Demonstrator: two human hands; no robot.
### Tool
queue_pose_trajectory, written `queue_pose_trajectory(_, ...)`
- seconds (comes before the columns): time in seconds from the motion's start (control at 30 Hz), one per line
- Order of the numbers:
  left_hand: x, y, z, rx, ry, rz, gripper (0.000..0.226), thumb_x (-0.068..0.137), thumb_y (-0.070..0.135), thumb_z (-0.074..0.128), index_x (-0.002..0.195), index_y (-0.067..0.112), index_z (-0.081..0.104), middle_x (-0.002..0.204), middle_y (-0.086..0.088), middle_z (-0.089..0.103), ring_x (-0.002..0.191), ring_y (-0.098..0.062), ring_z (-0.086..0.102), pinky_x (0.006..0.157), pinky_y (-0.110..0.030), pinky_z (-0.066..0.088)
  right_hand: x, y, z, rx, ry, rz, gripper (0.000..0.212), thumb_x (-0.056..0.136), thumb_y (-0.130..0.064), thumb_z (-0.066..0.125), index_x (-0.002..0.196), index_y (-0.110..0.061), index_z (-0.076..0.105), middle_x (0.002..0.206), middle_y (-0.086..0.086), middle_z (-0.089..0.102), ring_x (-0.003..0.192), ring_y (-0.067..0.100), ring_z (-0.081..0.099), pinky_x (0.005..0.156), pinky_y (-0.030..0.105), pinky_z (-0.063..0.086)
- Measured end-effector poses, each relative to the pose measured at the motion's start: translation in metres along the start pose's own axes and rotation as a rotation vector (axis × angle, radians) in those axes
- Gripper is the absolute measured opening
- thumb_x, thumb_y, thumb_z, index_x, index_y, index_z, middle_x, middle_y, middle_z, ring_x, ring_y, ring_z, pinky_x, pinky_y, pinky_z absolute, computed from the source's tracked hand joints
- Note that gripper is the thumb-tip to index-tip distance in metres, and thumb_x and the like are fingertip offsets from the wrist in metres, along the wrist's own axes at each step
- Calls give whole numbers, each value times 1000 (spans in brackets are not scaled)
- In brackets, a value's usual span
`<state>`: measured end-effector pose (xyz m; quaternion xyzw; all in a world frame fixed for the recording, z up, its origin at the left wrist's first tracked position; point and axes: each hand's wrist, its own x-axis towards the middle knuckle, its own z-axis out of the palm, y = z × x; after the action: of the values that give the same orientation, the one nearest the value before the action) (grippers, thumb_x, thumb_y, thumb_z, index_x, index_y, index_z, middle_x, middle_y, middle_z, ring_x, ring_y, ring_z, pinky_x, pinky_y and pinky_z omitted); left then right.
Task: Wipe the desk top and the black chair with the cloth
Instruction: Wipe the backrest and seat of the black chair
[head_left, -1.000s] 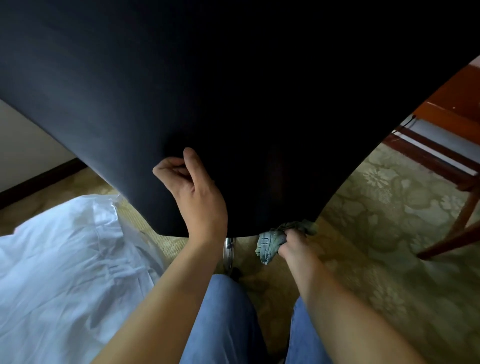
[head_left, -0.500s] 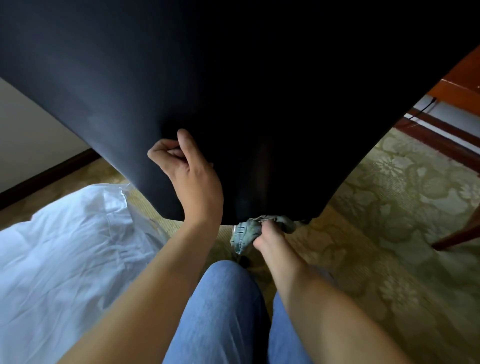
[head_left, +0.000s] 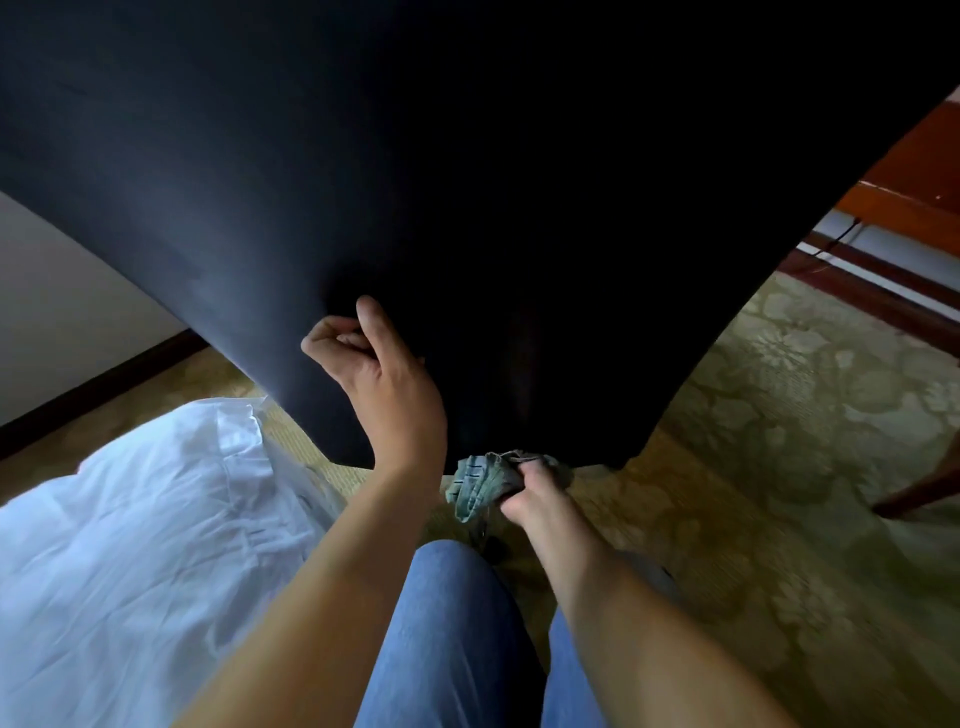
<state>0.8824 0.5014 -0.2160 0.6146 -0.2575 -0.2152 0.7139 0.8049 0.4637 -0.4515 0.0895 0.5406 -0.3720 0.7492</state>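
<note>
One black chair (head_left: 467, 182), one cloth (head_left: 480, 480), one white sheet (head_left: 130, 545) — two hands.

Right hand (head_left: 530, 491) presses cloth (head_left: 480, 480) under black chair (head_left: 467, 182).

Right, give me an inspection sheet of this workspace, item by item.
Surface: patterned green carpet; desk top not in view.
Job's things: black chair fills the upper frame; bunched cloth at its lower edge.
Clutter: white sheet on the floor, left.
Hands: left hand rests on the chair, fingers curled; right hand grips the cloth.
Cables: thin dark cable by the wall, right.
Surroundings: wooden furniture, dark baseboard.
</note>
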Motion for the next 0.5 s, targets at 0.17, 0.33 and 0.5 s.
queue_pose_trajectory(0.17,-5,-2,0,-3,-7,-4,22,104,42,47,93,29,34,89,7,41,69,3,47,81,-44,54,1,-51,-59,40,30,-242,36,89,-34,70,118,-17,59,123,16,63,115,34,58,111,53,41)
queue_pose_trajectory(0.33,-12,-4,5,-9,-3,4,22,104,44,48,94,30,35,92,7,43,74,2,49,83,-48,54,22,-108,-110,197,132,-318,65,85,-27,70,144,-29,43,139,9,58,109,36,66,91,54,54)
queue_pose_trajectory(0.5,-14,-8,9,-12,23,23,21,103,45,48,94,30,36,91,10,43,76,0,49,86,-55,52,-46,-99,-75,193,266,-451,67,105,-20,54,155,-36,12,126,6,48,102,32,61,101,56,49)
